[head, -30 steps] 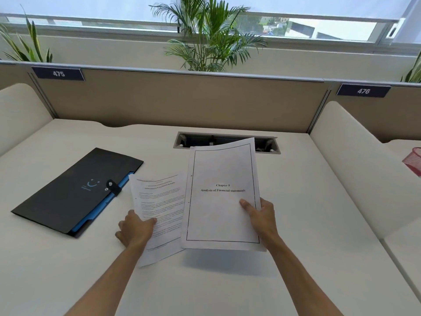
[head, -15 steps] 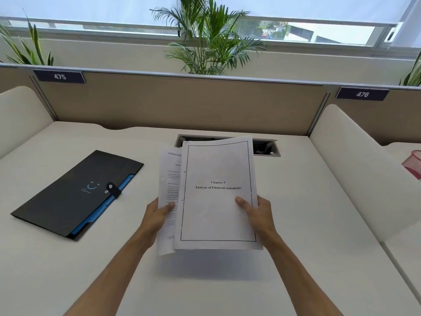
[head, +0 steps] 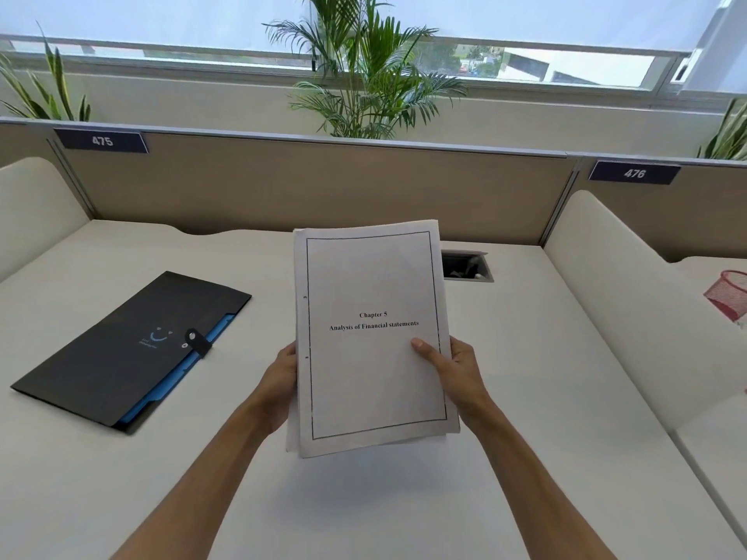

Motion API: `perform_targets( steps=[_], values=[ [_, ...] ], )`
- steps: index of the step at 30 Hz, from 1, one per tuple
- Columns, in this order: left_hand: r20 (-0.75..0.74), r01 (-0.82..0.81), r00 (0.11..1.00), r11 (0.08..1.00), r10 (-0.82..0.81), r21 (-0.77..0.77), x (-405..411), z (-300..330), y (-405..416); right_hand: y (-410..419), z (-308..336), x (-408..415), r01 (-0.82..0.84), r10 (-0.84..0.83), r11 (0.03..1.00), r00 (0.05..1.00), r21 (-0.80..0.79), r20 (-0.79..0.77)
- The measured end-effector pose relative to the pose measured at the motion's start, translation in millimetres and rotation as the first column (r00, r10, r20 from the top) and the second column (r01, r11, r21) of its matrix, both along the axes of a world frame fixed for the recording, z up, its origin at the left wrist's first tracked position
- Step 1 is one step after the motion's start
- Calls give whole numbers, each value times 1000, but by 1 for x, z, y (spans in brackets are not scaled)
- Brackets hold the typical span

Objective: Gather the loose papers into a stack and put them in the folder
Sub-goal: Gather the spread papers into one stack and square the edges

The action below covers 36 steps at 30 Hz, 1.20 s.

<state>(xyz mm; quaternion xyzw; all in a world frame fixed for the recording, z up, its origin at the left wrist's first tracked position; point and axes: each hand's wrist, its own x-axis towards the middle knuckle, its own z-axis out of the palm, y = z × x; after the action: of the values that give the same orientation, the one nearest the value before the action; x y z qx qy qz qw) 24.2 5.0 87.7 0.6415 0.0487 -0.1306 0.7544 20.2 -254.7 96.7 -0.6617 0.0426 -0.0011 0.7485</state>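
The papers [head: 372,337] are up off the desk, held as one stack in front of the person, tilted back so the top sheet faces them. That sheet has a thin black border and reads "Chapter 5, Analysis of Financial statements". The edges are not quite square: a sliver of another sheet peeks out along the left side and at the bottom corners.

The left hand [head: 279,383] grips the stack's left edge from behind, its fingers hidden by the paper. The right hand [head: 454,371] clasps the right edge, thumb pressed flat on the front page and the other fingers wrapped behind.

The folder [head: 121,349] lies closed on the white desk [head: 525,398], well to the left of the stack and apart from both hands. It is black, with a snap tab on its flap and a strip of blue showing along its open edge.

Behind the papers, a cable opening [head: 467,266] is set into the desk. A red mesh basket [head: 729,295] sits at the far right.
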Motion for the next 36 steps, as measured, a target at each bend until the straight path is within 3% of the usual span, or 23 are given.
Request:
perform_targets(
  steps=[5, 10, 13, 17, 25, 36],
  values=[
    [75, 17, 997, 999, -21, 49, -4, 11, -8, 4, 4, -4, 25, -23, 999, 996, -25, 84],
    [48, 83, 996, 996, -81, -36, -3, 23, -8, 10, 6, -7, 111, -88, 985, 981, -129, 173],
    [100, 83, 992, 997, -83, 2, -1, 29, -10, 8, 7, -6, 132, -112, 986, 976, -104, 185],
    [103, 78, 992, 993, -69, -93, 2, 33, -9, 10, 8, -4, 140, -120, 987, 971, -83, 207],
    [215, -184, 959, 983, 183, -12, 2, 25, -22, 21, 10, -2, 87, -75, 995, 979, -58, 187],
    [291, -186, 940, 983, 178, 0, -3, 9, -19, 25, 14, -6, 85, -67, 993, 977, -85, 201]
  ],
)
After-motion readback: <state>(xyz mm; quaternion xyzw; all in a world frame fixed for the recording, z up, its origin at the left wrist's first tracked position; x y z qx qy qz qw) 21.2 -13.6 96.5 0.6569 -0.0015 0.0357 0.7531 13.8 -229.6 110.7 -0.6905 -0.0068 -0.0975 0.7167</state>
